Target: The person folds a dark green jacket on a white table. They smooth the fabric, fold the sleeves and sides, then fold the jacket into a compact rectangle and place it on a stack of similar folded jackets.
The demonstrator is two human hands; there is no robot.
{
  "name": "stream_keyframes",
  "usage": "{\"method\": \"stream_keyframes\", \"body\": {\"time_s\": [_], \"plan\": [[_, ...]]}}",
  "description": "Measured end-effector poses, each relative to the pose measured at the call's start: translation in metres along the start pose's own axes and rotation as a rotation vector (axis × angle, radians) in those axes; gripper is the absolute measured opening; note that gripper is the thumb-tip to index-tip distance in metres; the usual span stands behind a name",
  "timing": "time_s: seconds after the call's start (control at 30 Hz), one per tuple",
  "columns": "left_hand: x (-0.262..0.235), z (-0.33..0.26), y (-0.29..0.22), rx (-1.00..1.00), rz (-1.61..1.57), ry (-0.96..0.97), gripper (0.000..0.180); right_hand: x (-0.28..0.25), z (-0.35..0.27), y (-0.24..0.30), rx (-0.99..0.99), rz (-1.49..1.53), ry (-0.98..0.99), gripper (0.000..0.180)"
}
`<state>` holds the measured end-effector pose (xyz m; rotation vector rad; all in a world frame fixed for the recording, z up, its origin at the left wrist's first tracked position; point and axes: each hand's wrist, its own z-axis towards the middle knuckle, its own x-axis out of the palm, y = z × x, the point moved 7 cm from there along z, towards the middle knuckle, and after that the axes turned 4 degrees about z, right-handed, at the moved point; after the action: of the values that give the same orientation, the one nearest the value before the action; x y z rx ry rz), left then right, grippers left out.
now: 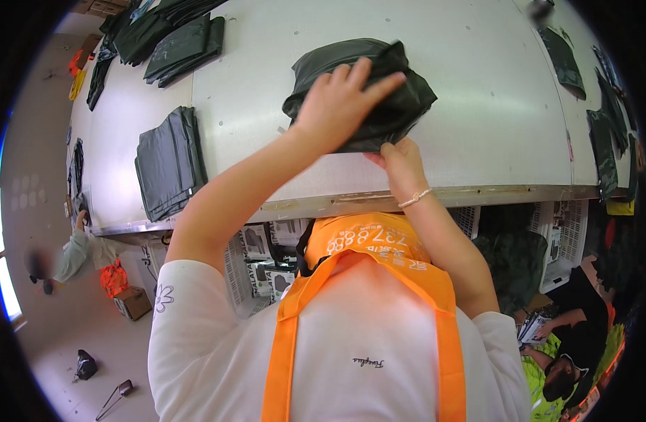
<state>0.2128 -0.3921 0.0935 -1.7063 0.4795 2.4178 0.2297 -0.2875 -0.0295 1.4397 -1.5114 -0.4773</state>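
Observation:
A bundle of folded, glossy black cloth (379,116), perhaps a waterproof garment, lies near the front edge of the white table (492,133). My left hand (337,102) rests across its top, fingers spread and thumb pointing right. At the bundle's near edge my right hand (402,163) pinches the cloth between thumb and fingers; a beaded bracelet circles that wrist. The cloth's underside is hidden. To the left sits a stack of folded dark garments (170,163).
More folded dark garments (184,53) lie far left, others (565,63) at right. Below the table edge stand white crates (565,246) and boxed goods (284,232). One co-worker (576,337) holds packages at lower right; another person (77,250) is at far left.

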Motion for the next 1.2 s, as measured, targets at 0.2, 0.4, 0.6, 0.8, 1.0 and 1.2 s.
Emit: {"method": "stream_keyframes", "body": {"time_s": [0.2, 0.4, 0.6, 0.8, 1.0, 1.2], "plan": [[0.021, -0.025, -0.043, 0.109, 0.119, 0.06, 0.075, -0.003, -0.002, 0.015, -0.014, -0.006, 0.011, 0.02], [0.031, -0.031, -0.039, 0.173, 0.072, 0.067, 0.076, -0.001, -0.007, 0.008, 0.017, -0.132, 0.066, 0.023], [0.037, -0.011, -0.025, 0.157, -0.134, 0.105, 0.072, -0.018, -0.021, 0.053, -0.762, -0.588, -0.329, 0.017], [0.04, 0.013, -0.022, 0.134, -0.279, 0.155, 0.069, 0.009, 0.016, 0.036, -0.697, -1.587, 0.124, 0.008], [0.066, 0.005, -0.031, 0.201, -0.226, 0.319, 0.064, -0.026, 0.025, 0.049, -0.597, -1.903, 0.086, 0.022], [0.099, 0.014, -0.076, 0.371, -0.096, 0.301, 0.041, -0.063, 0.014, 0.083, -0.848, -1.991, 0.135, 0.022]]}}
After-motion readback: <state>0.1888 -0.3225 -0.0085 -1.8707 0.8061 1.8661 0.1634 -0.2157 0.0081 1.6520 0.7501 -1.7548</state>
